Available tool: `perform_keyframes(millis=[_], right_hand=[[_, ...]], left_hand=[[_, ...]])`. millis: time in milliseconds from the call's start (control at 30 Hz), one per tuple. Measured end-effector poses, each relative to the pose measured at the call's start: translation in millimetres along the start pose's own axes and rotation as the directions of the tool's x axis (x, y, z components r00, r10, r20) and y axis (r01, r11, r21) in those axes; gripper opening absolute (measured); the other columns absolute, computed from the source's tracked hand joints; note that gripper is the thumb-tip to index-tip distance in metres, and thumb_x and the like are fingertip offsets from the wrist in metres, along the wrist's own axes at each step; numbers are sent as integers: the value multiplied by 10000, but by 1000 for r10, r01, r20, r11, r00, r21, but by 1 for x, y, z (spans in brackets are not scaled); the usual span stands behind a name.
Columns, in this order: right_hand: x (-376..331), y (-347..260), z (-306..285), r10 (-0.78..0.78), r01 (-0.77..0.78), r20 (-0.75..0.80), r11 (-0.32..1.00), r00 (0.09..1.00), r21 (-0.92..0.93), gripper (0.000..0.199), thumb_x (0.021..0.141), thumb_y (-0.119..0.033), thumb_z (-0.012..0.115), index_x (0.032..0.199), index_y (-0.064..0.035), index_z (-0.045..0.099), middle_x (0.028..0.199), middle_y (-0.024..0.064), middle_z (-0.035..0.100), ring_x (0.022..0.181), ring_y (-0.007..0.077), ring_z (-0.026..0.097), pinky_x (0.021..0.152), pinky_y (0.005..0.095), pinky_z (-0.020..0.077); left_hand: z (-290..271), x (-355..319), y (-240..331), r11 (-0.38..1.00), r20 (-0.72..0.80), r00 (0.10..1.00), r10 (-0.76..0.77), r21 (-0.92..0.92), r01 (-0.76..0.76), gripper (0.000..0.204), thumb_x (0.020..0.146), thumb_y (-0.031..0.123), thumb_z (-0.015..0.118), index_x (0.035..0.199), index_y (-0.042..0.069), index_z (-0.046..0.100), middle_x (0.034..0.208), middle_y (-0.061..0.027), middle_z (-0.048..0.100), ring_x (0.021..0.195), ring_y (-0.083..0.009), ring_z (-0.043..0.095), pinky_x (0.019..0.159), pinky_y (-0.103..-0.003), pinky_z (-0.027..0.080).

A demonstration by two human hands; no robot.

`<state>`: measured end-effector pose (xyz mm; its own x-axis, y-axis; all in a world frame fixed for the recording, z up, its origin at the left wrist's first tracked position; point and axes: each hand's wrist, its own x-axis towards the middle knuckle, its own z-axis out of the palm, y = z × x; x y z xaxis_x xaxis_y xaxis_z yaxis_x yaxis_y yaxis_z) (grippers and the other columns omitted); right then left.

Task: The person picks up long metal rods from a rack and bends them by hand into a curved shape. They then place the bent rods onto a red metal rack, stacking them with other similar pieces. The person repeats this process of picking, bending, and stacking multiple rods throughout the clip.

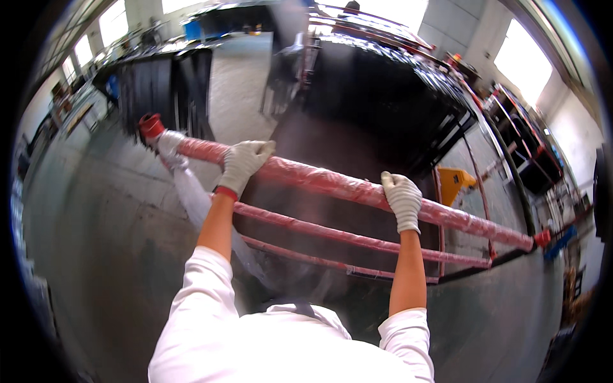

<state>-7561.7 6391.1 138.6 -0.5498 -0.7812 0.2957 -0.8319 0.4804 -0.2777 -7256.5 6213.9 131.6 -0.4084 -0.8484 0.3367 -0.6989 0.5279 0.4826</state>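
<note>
From where I stand, the room looks like a wide workshop. Its floor (pixel 115 255) is smooth and grey-green, with thin seams and scuffs at the left of the frame. Bright windows (pixel 523 60) glare at the upper right and upper left, and a pale wall (pixel 586 121) curves down the right edge.

Across the middle of the frame slants the red top rail (pixel 319 177) of a frame, wrapped in shiny clear film. A red end cap (pixel 151 125) sits at its upper-left end, with loose plastic film (pixel 195 191) hanging just below. Two thinner red bars run beneath the rail.

The left hand (pixel 246 166), in a pale ribbed glove, holds the rail left of centre; the right hand (pixel 402 198), gloved alike, holds it right of centre. Both hands' fingers curl over the rail, though I can't see all their tips.

Beyond the rail, a big dark stack (pixel 377 96) fills the upper middle; more dark panels (pixel 166 89) stand at the upper left. A yellow piece of equipment (pixel 453 185) shows right of centre, near the right hand.
</note>
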Motion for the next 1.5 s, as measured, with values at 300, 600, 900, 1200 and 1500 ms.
perform_keyframes(millis=[300,600,900,1200,1500], right_hand=[[3,-1,-2,29,-31,63,999,998,30,449,826,-451,399,745,-90,652,763,151,614,741,315,589,700,397,445],[-2,-4,-4,-5,4,26,999,1000,33,473,837,-471,378,790,-86,647,768,151,613,733,310,588,691,387,444],[-5,-7,0,60,-62,71,998,996,32,506,830,-503,382,897,-77,645,842,149,625,782,300,587,734,382,437],[23,14,17,16,-30,117,992,993,120,477,811,-481,454,863,-56,662,784,131,642,737,259,597,730,341,429],[-10,-36,11,-64,263,-394,839,917,476,311,898,-223,450,1114,-16,535,953,73,616,871,154,565,805,259,427]], left_hand=[[0,2,-3,995,16,999,-29,91,28,442,831,483,374,861,143,655,825,-91,638,827,-270,596,750,-368,441],[7,2,-10,999,-91,996,-11,51,16,436,803,522,431,827,156,665,777,-75,641,763,-240,611,698,-316,454],[5,-2,-14,994,-43,999,-31,99,35,433,795,513,429,857,156,665,803,-78,643,792,-257,607,741,-336,451],[-17,-14,-27,940,-88,972,220,-247,-235,393,850,428,443,1088,145,575,908,-89,633,880,-256,594,814,-300,433],[-82,-359,-209,913,159,972,-172,-344,218,301,844,269,472,1081,113,571,1077,-95,573,1001,-257,528,865,-343,406]])
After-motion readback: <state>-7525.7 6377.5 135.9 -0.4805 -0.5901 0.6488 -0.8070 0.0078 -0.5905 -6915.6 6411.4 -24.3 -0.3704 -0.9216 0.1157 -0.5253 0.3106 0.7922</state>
